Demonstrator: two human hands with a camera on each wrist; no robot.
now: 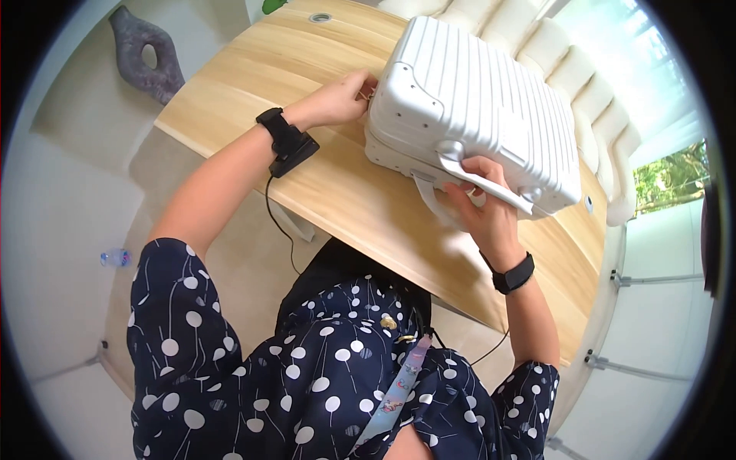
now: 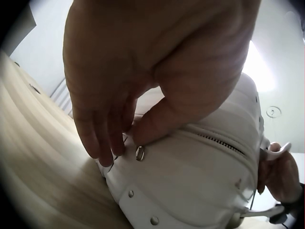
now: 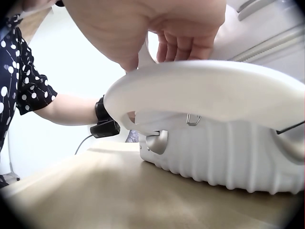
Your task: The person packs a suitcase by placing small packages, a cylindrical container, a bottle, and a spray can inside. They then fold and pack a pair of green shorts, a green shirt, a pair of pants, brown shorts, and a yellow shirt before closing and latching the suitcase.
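Observation:
A white ribbed hard-shell case [image 1: 475,84] with riveted corners lies on the wooden table. At its left end my left hand [image 1: 337,100] pinches the zipper pull between thumb and fingertips; the pull itself is mostly hidden by the fingers. Zipper teeth [image 2: 221,143] show to one side of the thumb in the left wrist view, and a small metal ring [image 2: 139,153] sits just below it. My right hand [image 1: 493,218] grips the upper handle [image 1: 454,166] on the near side. The lower handle [image 3: 200,90] hangs loose beneath that hand.
The wooden table [image 1: 307,54] has a curved edge and a round cable grommet [image 1: 320,17]. Cream padded seating [image 1: 537,46] stands behind it. A purple sculpture [image 1: 149,57] is at the far left, with a plastic bottle [image 1: 116,257] lower down. A cable [image 1: 280,222] trails from the left wrist.

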